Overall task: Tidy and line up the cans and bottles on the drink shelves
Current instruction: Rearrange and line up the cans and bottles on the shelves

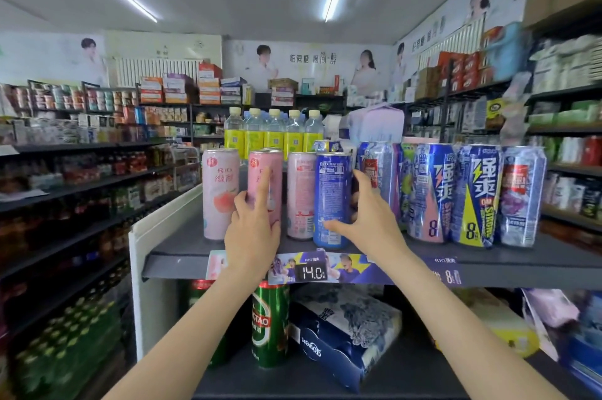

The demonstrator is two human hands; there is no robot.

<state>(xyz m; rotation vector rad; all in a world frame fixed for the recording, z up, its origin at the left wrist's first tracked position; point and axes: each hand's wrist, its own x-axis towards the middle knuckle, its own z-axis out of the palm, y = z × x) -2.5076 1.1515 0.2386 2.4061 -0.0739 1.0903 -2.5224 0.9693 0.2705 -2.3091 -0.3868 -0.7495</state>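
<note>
Head view: tall slim drink cans are lined along the front of the top shelf. The left hand is wrapped round the lower half of the middle pink RIO can, index finger stretched up the label, so its fingers are closed on that can. The right hand is held spread beside the blue RIO can, thumb touching low on the label, other fingers curved round the right side; full grip can't be confirmed, prob. loose contact only. Both forearms are raised from below, wrists approx. level w/ the shelf edge.

Handling, as judged: cans are prob. full, so fairly heavy for their size, stiff-walled but dentable, smooth and a bit slippery. Being tall and narrow, they're tippy; they are best taken low-to-mid body and slid, not lifted. The blue can is seen back-label out, slightly fwd of the pink row, so a turn is likely needed.
</note>
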